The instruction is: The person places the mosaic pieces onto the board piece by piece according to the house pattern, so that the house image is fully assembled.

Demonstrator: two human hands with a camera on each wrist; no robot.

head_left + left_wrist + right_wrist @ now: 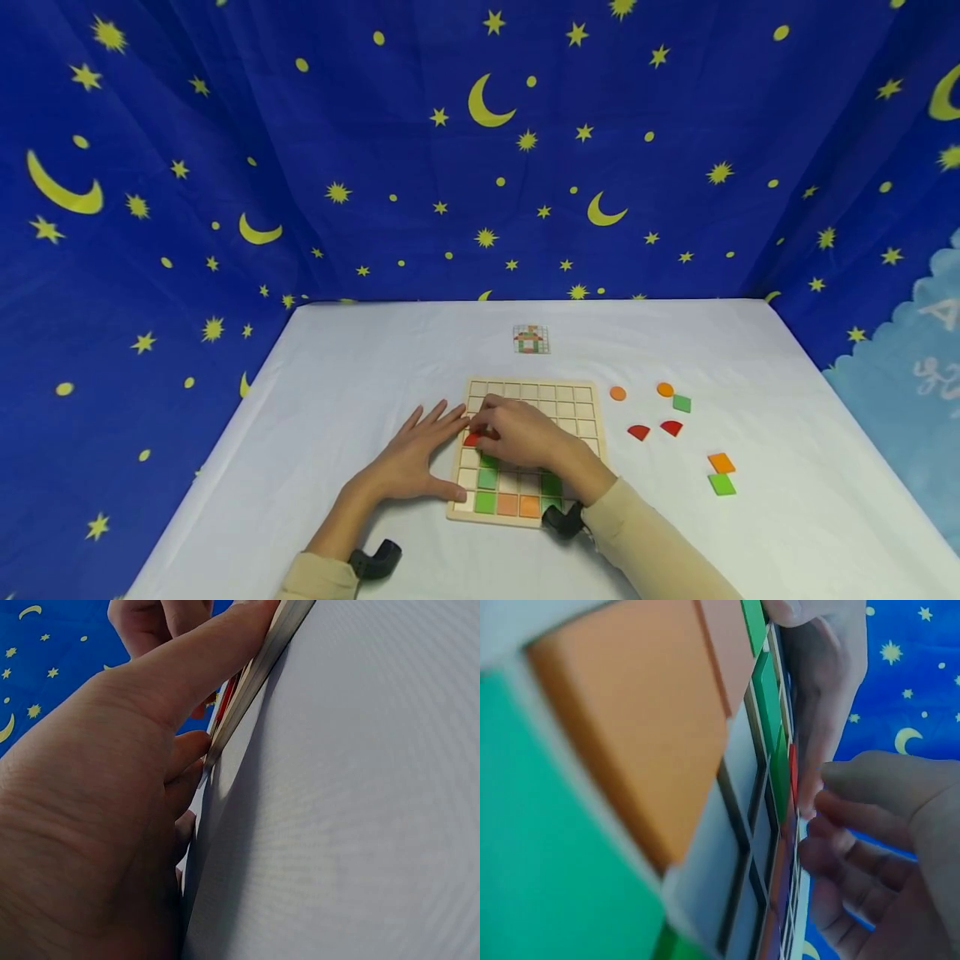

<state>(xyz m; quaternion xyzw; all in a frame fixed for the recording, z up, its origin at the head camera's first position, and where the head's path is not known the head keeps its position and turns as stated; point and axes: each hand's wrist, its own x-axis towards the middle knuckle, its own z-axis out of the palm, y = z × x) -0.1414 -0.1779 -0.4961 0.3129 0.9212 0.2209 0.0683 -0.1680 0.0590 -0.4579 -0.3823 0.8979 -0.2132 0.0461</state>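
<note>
A wooden grid board (587, 392) lies on the table, with green squares (485, 502) and orange squares (529, 506) in its lower cells. My left hand (408, 458) spreads along its left edge, thumb at the lower left corner; in the left wrist view the thumb touches the board's side. Over the board's left half is my right hand (521, 433), fingers loosely bent, their tips by a red quarter-circle piece (472, 439). In the right wrist view no piece shows between its fingers (870, 780). The right hand covers some middle cells.
Right of the board lie loose orange discs (618, 393), red quarter circles (672, 427), a green square (682, 403), an orange square (722, 462) and a light green one (722, 484). Behind the board is a small pattern card (531, 339). Starry blue cloth (420, 167) encloses the table.
</note>
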